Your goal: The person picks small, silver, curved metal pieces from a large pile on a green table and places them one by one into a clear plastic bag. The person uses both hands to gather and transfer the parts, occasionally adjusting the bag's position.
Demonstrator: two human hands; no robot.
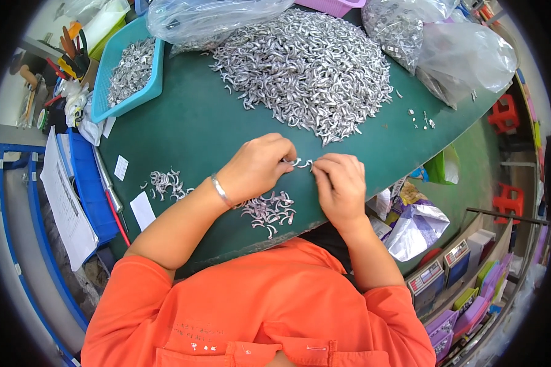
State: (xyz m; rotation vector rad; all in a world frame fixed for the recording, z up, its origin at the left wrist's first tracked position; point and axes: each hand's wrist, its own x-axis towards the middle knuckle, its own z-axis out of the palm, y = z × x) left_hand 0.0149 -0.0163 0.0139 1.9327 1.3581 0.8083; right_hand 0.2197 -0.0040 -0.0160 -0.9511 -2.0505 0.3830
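Observation:
My left hand [258, 164], with a bracelet at the wrist, is closed in a pinch above the green table [183, 116]. Small curved silvery metal pieces [301, 163] show at its fingertips. Facing it, my right hand [341, 188] has thumb and fingers pressed together at the other end of these pieces. How many each hand holds is hidden by the fingers. Below my left wrist lies a small heap of similar curved pieces [272, 211], and another small group [167, 183] is left of my left forearm. Beyond both hands spreads a large pile of the same pieces [309, 67].
A blue basket [157, 70] of metal parts stands at the far left, beside clear plastic bags [220, 21]. More bags [465, 58] lie at the far right. Papers [70, 202] and a blue folder [92, 183] line the left edge. Red stools [508, 199] stand right.

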